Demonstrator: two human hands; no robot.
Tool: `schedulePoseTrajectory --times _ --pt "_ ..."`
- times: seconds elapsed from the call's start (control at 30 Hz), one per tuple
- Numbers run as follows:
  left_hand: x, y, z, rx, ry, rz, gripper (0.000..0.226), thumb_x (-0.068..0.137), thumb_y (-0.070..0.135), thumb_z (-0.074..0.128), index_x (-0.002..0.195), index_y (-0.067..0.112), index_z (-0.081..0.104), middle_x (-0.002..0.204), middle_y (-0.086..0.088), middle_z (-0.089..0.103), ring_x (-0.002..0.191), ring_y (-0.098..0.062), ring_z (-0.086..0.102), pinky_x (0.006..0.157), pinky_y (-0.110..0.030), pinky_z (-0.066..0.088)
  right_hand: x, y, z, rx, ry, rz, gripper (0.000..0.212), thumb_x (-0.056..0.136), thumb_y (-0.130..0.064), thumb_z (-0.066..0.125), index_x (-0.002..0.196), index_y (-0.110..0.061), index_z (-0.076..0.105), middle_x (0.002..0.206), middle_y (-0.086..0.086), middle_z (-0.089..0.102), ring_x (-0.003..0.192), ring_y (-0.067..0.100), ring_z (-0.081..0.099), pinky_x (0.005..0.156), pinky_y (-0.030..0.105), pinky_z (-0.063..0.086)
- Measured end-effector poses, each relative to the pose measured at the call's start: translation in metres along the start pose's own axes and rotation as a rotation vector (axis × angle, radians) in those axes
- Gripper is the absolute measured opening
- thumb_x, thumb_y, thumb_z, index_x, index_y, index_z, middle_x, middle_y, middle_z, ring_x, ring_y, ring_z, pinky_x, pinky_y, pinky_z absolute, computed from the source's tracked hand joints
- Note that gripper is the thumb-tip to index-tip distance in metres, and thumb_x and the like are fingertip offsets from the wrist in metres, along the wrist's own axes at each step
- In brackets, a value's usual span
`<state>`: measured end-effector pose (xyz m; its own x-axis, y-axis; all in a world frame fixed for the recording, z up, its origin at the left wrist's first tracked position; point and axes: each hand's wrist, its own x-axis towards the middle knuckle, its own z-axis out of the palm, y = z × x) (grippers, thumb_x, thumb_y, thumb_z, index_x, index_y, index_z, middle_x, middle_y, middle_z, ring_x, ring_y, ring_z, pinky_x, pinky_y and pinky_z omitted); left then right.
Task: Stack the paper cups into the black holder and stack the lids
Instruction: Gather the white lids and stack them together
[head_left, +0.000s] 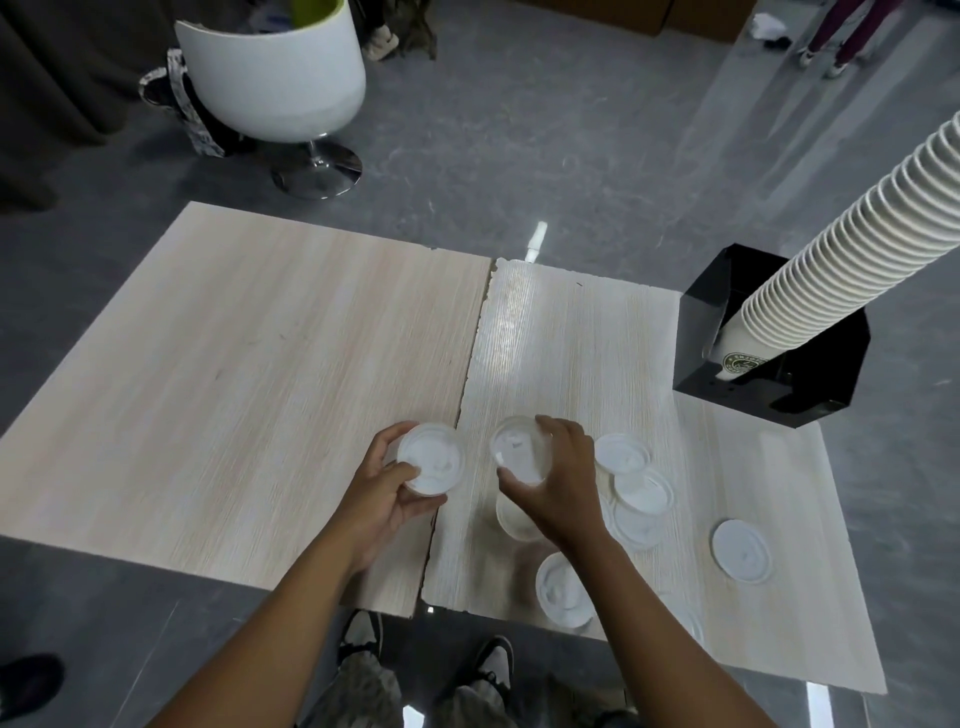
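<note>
My left hand (387, 493) grips a short stack of white lids (431, 460) just above the table, near the seam between the two boards. My right hand (558, 483) pinches a single white lid (519, 452) over a paper cup (514, 522) that stands on the table beneath it. Several loose white lids (641, 491) lie to the right of my right hand, one more (741, 551) further right and one (563, 590) near the front edge. The black holder (701, 322) at the table's right corner carries a tall leaning stack of paper cups (852, 244).
Two light wooden table boards (234, 364) meet at a seam in the middle. A white tub chair (275, 78) stands on the grey floor beyond the far left corner. My shoes (363, 634) show below the front edge.
</note>
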<state>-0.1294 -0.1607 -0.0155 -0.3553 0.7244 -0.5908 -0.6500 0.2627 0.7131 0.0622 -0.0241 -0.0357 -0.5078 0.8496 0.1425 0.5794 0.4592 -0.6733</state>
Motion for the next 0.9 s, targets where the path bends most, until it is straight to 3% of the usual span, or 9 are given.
schedulePoseTrajectory --times 0.1,0.33,0.57,0.73,0.83,0.9 --pt "-0.003 0.005 0.017 0.020 -0.012 0.003 0.047 0.101 -0.002 0.054 0.131 0.034 0.061 0.139 -0.013 0.052 0.122 -0.040 0.061 0.092 -0.053 0.061 0.004 -0.020 -0.018 0.104 0.008 -0.132 0.079 0.069 -0.054 0.080 0.134 -0.020 0.051 0.131 -0.004 0.053 0.118 0.011 0.045 0.101 0.020 0.035" --pt "-0.007 0.013 0.061 0.079 -0.112 0.027 0.034 0.105 0.028 0.058 0.138 0.034 0.057 0.142 -0.010 0.058 0.122 -0.037 0.065 0.086 -0.044 0.062 0.011 -0.038 -0.038 0.041 -0.112 -0.236 0.080 0.068 -0.058 0.080 0.133 -0.019 0.054 0.131 -0.005 0.054 0.119 0.012 0.046 0.101 0.036 0.045" --pt "-0.010 0.003 0.076 0.158 -0.154 0.035 0.052 0.095 0.009 0.071 0.134 0.041 0.057 0.134 -0.009 0.061 0.122 -0.034 0.065 0.094 -0.048 0.061 0.005 -0.029 -0.037 0.044 -0.067 -0.268 0.080 0.072 -0.061 0.081 0.133 -0.017 0.055 0.131 -0.004 0.058 0.119 0.012 0.051 0.101 0.032 0.046" --pt "-0.007 -0.005 0.080 0.190 -0.106 0.036 0.059 0.095 -0.001 0.068 0.134 0.041 0.055 0.131 -0.009 0.063 0.119 -0.032 0.066 0.087 -0.042 0.063 -0.001 -0.022 -0.038 0.072 -0.123 -0.247 0.088 0.074 -0.067 0.075 0.143 -0.020 0.046 0.141 -0.001 0.054 0.125 0.014 0.049 0.105 0.037 0.047" --pt "-0.003 -0.007 0.071 0.151 -0.078 0.019 0.059 0.096 -0.006 0.064 0.135 0.038 0.055 0.133 -0.009 0.058 0.120 -0.034 0.065 0.086 -0.042 0.064 -0.005 -0.014 -0.044 0.151 -0.139 -0.101 0.095 0.074 -0.071 0.074 0.149 -0.026 0.038 0.148 -0.005 0.047 0.128 0.011 0.047 0.107 0.030 0.043" --pt "0.002 -0.008 0.060 0.109 -0.063 0.007 0.060 0.095 -0.009 0.062 0.136 0.034 0.055 0.138 -0.009 0.053 0.125 -0.037 0.060 0.089 -0.047 0.063 -0.012 -0.004 -0.045 0.139 -0.089 -0.028 0.087 0.075 -0.069 0.072 0.145 -0.024 0.045 0.142 -0.006 0.051 0.122 0.010 0.050 0.104 0.028 0.047"
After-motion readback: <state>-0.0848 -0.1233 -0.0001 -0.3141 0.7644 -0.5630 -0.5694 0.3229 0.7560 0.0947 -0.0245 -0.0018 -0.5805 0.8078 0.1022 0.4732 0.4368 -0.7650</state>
